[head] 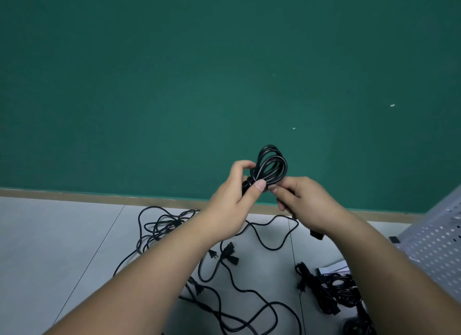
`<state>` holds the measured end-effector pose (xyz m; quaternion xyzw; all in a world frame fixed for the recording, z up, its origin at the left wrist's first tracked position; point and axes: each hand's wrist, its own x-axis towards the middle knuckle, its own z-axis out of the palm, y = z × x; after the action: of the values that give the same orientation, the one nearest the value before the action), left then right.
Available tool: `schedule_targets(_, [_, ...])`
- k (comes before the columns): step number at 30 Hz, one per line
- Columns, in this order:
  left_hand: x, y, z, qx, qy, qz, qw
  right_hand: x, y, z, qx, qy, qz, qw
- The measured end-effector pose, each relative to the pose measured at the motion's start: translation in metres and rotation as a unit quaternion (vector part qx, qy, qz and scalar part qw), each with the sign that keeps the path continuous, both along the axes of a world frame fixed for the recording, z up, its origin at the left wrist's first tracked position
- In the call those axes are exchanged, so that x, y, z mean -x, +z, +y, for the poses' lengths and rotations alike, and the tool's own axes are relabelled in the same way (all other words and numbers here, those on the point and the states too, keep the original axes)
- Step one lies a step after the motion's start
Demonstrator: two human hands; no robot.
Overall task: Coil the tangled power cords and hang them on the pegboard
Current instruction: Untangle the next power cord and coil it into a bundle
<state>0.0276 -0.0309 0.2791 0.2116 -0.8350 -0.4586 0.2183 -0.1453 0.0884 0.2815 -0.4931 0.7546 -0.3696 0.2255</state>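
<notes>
A green wall (174,85) rose behind grey floor tiles (50,234) strewn with tangled cords (252,279). Both hands gripped a coiled cord (272,165) held mid-air, the left hand (232,197) clasping its loops, the right hand (301,200) pinching its base. The pegboard (439,239) stood right.

text: none legible | labels: none | numbers: none

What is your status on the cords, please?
Left hand and right hand grip one coiled cord. Tangled cords on floor below. Pegboard at right edge.
</notes>
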Motion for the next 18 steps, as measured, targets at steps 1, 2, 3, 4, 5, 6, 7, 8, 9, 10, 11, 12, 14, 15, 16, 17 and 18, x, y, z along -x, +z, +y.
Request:
schedule_targets(1, [0.001,-0.001,-0.003,-0.014,0.017,-0.001,1.000,-0.004,-0.001,-0.002,-0.010,0.014,0.007,1.000])
schedule_targets(2, [0.001,-0.002,-0.007,-0.025,0.031,-0.008,0.999,-0.007,-0.001,-0.003,-0.021,0.030,0.022,0.999])
schedule_targets(3, [0.002,-0.002,-0.011,-0.032,0.042,-0.020,0.998,-0.010,-0.002,-0.005,-0.035,0.038,0.044,0.998])
schedule_targets(4, [0.002,-0.003,-0.016,-0.031,0.050,-0.035,0.998,-0.012,-0.001,-0.005,-0.047,0.040,0.070,0.996])
schedule_targets(5, [0.002,-0.005,-0.021,-0.027,0.056,-0.052,0.997,-0.013,0.001,-0.005,-0.054,0.039,0.095,0.993])
schedule_targets(6, [0.001,-0.007,-0.026,-0.024,0.063,-0.070,0.995,-0.015,0.004,-0.005,-0.061,0.041,0.118,0.990])
schedule_targets(7, [0.001,-0.008,-0.028,-0.024,0.072,-0.081,0.994,-0.017,0.008,-0.004,-0.068,0.046,0.135,0.987])
schedule_targets(8, [0.001,-0.009,-0.030,-0.025,0.084,-0.086,0.992,-0.019,0.011,-0.003,-0.076,0.055,0.149,0.984])
schedule_targets(9, [0.002,-0.010,-0.031,-0.023,0.096,-0.086,0.991,-0.021,0.014,-0.003,-0.081,0.066,0.169,0.980])
schedule_targets(10, [0.003,-0.010,-0.030,-0.018,0.110,-0.087,0.990,-0.024,0.016,-0.004,-0.087,0.076,0.197,0.973])
schedule_targets(11, [0.004,-0.009,-0.029,-0.011,0.122,-0.091,0.988,-0.028,0.019,-0.004,-0.092,0.086,0.233,0.964])
schedule_targets(12, [0.005,-0.009,-0.027,-0.002,0.133,-0.100,0.986,-0.032,0.023,-0.004,-0.098,0.094,0.273,0.952])
schedule_targets(14, [0.005,-0.007,-0.024,0.026,0.133,-0.131,0.982,-0.037,0.028,-0.005,-0.114,0.107,0.348,0.924])
schedule_targets(15, [0.004,-0.005,-0.023,0.050,0.120,-0.152,0.980,-0.039,0.029,-0.004,-0.117,0.110,0.376,0.912])
schedule_targets(16, [0.003,-0.004,-0.022,0.077,0.100,-0.171,0.977,-0.040,0.031,-0.002,-0.110,0.110,0.394,0.906])
schedule_targets(17, [0.002,-0.003,-0.022,0.102,0.077,-0.184,0.975,-0.040,0.032,0.000,-0.102,0.106,0.401,0.904])
schedule_targets(18, [0.000,-0.002,-0.023,0.125,0.051,-0.196,0.971,-0.040,0.033,0.002,-0.094,0.101,0.404,0.904])
